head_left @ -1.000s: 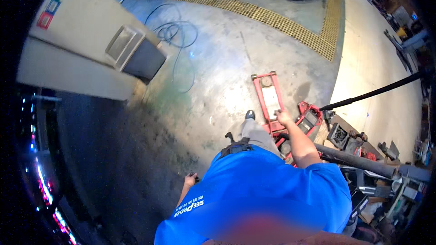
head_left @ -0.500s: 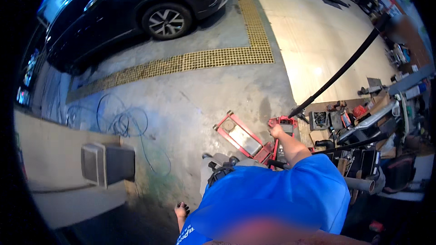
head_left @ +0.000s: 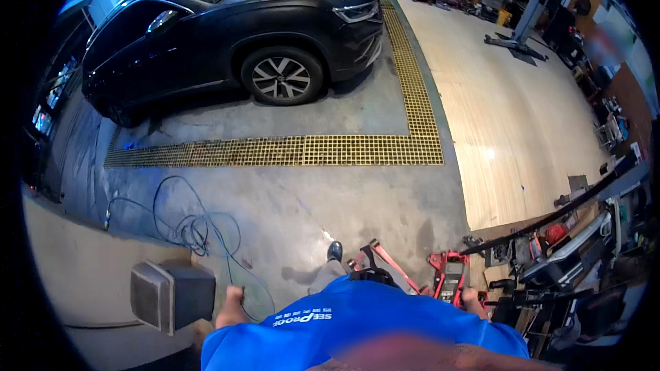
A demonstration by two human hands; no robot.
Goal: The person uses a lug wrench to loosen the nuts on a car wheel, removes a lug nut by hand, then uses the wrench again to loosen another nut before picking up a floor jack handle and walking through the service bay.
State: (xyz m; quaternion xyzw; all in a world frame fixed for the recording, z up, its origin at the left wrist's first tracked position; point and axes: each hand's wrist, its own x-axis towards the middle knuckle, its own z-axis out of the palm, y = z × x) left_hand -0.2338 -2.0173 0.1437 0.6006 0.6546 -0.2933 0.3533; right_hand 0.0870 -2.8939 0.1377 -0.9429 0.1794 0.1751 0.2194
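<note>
My right hand [head_left: 471, 295] hangs low beside a red floor jack [head_left: 450, 276]. Its fingers do not show, and I cannot tell whether it touches the jack. A long black handle [head_left: 543, 222] slants from the jack toward the far right. Another red jack frame [head_left: 393, 259] lies to the left of it, partly hidden by my body. Out on the left, my left hand [head_left: 234, 295] is held away from my side, nearest the blue hose; its fingers cannot be made out. One dark shoe [head_left: 335, 251] is forward on the concrete floor.
A dark car [head_left: 234, 41] stands beyond a yellow floor grating [head_left: 302, 151]. The blue hose [head_left: 196, 230] lies coiled at left, near a grey box-shaped unit [head_left: 172, 295]. Tools and parts [head_left: 557, 261] clutter the right side. A lift post [head_left: 536, 7] rises at far right.
My right hand has come away from the top of the jack and dropped closer to my body. My left hand has swung forward. The black handle now lies lower, and a shoe has stepped forward.
</note>
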